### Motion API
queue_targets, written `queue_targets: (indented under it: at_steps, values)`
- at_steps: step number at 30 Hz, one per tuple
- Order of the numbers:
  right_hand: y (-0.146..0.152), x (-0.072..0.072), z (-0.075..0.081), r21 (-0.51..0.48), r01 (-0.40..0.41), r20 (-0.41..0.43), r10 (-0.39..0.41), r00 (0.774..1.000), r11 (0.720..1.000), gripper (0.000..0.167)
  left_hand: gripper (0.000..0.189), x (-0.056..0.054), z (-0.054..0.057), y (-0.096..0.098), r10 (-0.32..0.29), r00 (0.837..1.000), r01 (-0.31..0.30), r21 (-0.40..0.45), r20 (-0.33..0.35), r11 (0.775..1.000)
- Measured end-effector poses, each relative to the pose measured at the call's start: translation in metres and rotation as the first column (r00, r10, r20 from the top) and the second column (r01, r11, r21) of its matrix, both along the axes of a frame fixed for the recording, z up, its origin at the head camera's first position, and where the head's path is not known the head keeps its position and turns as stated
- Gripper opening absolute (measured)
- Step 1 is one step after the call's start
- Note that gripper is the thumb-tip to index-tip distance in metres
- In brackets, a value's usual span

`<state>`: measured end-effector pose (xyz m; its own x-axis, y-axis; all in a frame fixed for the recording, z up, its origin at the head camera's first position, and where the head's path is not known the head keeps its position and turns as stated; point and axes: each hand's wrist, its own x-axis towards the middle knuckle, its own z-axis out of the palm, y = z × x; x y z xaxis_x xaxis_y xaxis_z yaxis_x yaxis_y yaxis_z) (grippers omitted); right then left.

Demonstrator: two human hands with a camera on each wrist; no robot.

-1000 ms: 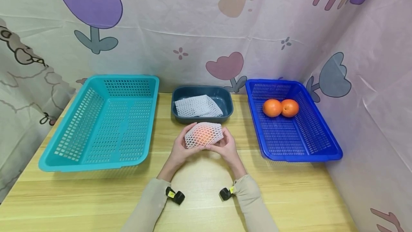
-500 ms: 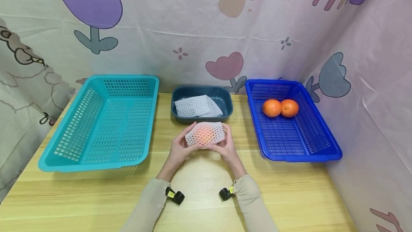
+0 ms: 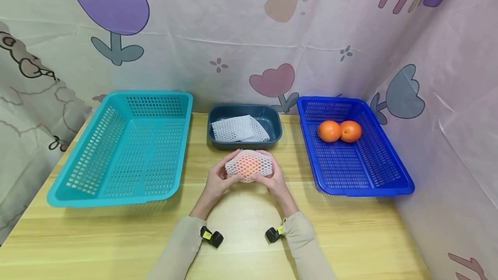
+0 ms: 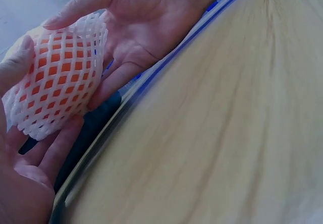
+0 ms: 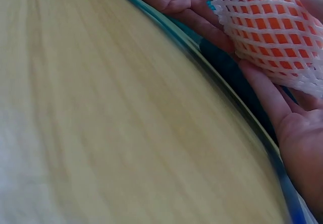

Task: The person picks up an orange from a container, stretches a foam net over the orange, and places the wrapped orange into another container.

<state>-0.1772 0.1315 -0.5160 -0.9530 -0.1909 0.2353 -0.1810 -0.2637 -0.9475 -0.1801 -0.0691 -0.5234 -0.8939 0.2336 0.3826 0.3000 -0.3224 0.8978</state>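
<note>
An orange (image 3: 250, 166) in a white foam net sleeve (image 3: 266, 167) is held between both hands, just in front of the dark bin. My left hand (image 3: 218, 180) grips its left side, thumb on the near face and fingers behind and beneath. On the other side my right hand (image 3: 276, 179) holds it the same way, the two thumbs almost meeting. In the left wrist view the foam net (image 4: 58, 77) stretches over the fruit, which shows orange through the mesh holes. The right wrist view shows fingertips of both hands supporting the net (image 5: 275, 30) from below.
A dark blue-grey bin (image 3: 218, 143) with spare white foam nets (image 3: 233, 128) stands behind the hands. To the left is a turquoise basket (image 3: 149, 154). A blue basket (image 3: 342, 172) on the right contains two oranges (image 3: 329, 131). Patterned cloth (image 3: 186, 20) hangs behind the table.
The orange has shifted slightly right within the hands, and the net's right end has drawn in closer round it. Both hands keep their hold, with the fingers slightly moved.
</note>
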Motion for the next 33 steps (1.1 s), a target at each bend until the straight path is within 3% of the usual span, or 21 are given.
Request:
queue_targets:
  at_steps: [6, 9, 17, 20, 25, 28, 33]
  values:
    - [0.0004, -0.0017, -0.0014, -0.043, 0.020, -0.049, -0.022, 0.999, 0.999, 0.073, 0.082, -0.0007, 0.0023, 0.0018, 0.001, 0.996, 0.001, -0.026, 0.093, 1.000]
    - [0.0004, -0.0024, -0.0025, -0.084, -0.014, -0.087, 0.007, 0.996, 0.996, 0.076, 0.078, -0.0001, 0.0030, 0.0024, 0.010, 0.992, -0.005, -0.043, 0.126, 0.999]
    - [0.0005, -0.0020, -0.0039, -0.090, -0.110, -0.111, 0.100, 0.989, 0.990, 0.082, 0.074, 0.0007, 0.0028, 0.0029, 0.055, 0.993, -0.056, 0.004, 0.101, 0.998]
    - [0.0016, -0.0010, -0.0033, -0.011, -0.068, -0.086, 0.067, 0.994, 0.998, 0.080, 0.078, 0.0008, 0.0024, 0.0025, 0.041, 0.997, -0.043, 0.035, 0.073, 0.998]
    - [0.0026, -0.0008, -0.0026, 0.128, 0.044, -0.058, -0.037, 0.998, 0.991, 0.071, 0.085, 0.0010, 0.0027, 0.0021, -0.033, 0.999, 0.031, 0.064, 0.039, 0.997]
    - [0.0021, -0.0012, -0.0023, 0.110, 0.068, -0.072, -0.060, 0.996, 0.992, 0.068, 0.090, 0.0014, 0.0033, 0.0022, -0.049, 0.997, 0.045, 0.055, 0.061, 0.997]
    - [0.0008, -0.0009, -0.0021, -0.012, 0.038, -0.115, -0.039, 0.993, 0.999, 0.072, 0.089, 0.0012, 0.0047, 0.0020, 0.005, 0.992, -0.003, -0.011, 0.130, 1.000]
